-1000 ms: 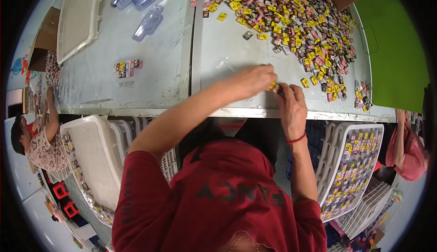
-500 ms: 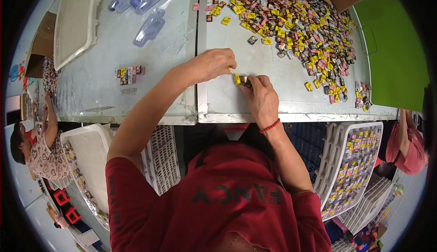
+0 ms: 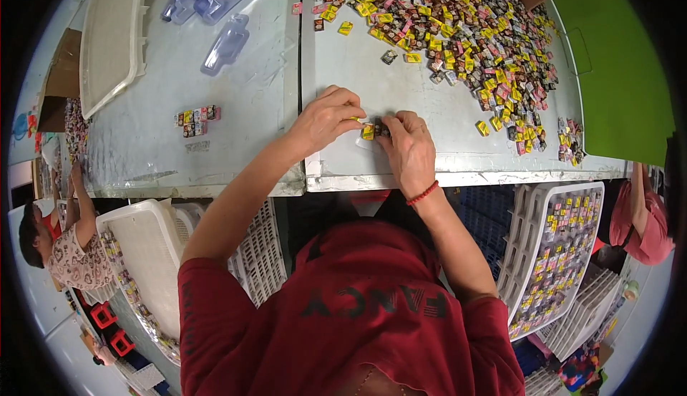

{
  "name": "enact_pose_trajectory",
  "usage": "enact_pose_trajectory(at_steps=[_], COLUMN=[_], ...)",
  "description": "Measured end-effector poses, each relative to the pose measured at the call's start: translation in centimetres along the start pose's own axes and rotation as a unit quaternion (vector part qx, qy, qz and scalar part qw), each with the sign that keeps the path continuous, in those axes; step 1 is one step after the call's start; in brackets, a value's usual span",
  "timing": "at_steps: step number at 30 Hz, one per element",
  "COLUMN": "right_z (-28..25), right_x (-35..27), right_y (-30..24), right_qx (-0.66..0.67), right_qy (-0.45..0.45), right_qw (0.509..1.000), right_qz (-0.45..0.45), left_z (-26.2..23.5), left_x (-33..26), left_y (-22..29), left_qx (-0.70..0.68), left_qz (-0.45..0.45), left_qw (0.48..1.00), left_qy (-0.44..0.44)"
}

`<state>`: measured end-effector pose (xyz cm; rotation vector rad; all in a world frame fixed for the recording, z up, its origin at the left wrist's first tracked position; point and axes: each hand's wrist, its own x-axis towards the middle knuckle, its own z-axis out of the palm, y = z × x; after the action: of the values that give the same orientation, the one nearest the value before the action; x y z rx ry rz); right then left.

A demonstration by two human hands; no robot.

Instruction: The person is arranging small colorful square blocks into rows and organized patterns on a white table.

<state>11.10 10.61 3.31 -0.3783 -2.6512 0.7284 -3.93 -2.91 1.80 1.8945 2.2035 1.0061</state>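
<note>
Over the table's front part, my left hand (image 3: 329, 119) is closed, pinching a small yellow block (image 3: 356, 118) between thumb and fingertips. Just below and to its right lies another yellow block (image 3: 368, 132), in line with dark little blocks (image 3: 381, 128). My right hand (image 3: 410, 144), with a red bracelet at the wrist, curls its thumb and fingers round the right end of these dark blocks and partly hides them. Under the row shows what looks like the rim of a clear plastic tray (image 3: 363, 143).
A big heap of small coloured blocks (image 3: 465, 45) covers the far right. On the left are a small group of blocks (image 3: 197, 119), clear moulded trays (image 3: 225, 45) and a white crate (image 3: 114, 38). A filled white crate (image 3: 558, 253) leans below right. People work at both sides.
My left hand has come down nearer to the row, bringing the yellow block beside it. My right hand stays at the row's right end. The whole view has shifted slightly.
</note>
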Motion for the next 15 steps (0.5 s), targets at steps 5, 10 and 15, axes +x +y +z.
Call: enact_pose_trajectory(at_steps=[5,10,15], right_z=[-0.2,0.3,0.4], right_x=[0.7,-0.3,-0.3], right_y=[1.2,1.8,1.9], right_qx=[0.013,-0.004,0.008], right_qy=[0.006,0.042,0.050], right_qw=[1.000,0.997,0.998], right_qz=[-0.025,-0.058,-0.043], left_z=[2.4,1.8,2.6], left_x=[-0.9,-0.1,1.0], left_y=[1.8,4.6,4.5], left_qx=[-0.012,0.038,0.045], left_qz=[-0.083,-0.052,-0.080], left_qw=[0.987,0.986,0.990], left_qy=[0.134,0.155,0.104])
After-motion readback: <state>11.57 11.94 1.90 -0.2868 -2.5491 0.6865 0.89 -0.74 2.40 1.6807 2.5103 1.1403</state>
